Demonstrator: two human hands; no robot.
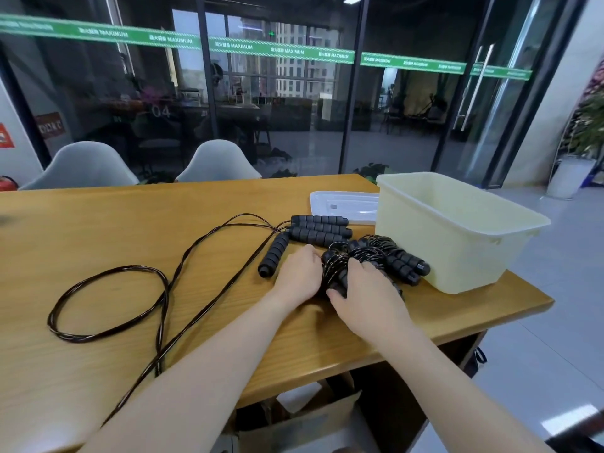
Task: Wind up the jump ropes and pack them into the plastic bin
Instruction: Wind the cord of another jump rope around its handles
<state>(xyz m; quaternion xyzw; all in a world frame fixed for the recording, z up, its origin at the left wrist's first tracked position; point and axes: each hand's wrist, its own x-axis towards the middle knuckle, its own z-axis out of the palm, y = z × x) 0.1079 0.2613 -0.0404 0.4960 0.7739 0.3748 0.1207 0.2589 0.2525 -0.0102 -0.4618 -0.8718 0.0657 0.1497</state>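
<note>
A wound bundle of black jump rope (366,256) lies on the wooden table (130,223) just left of the cream plastic bin (457,243). My left hand (299,274) grips the bundle's left side, and my right hand (366,297) grips its near side, with the thumb curled on a foam handle. Two of the bundle's handles (407,264) stick out toward the bin. Behind the hands lie several loose black foam handles (318,227). Their unwound cords (108,302) trail in loops across the table's left side. The bin is upright and looks empty.
A clear plastic lid (343,206) lies flat behind the handles, against the bin's left wall. Two grey chairs (217,163) stand at the table's far edge before a glass wall. The table's right edge runs just past the bin. Cardboard boxes (313,420) sit under the table.
</note>
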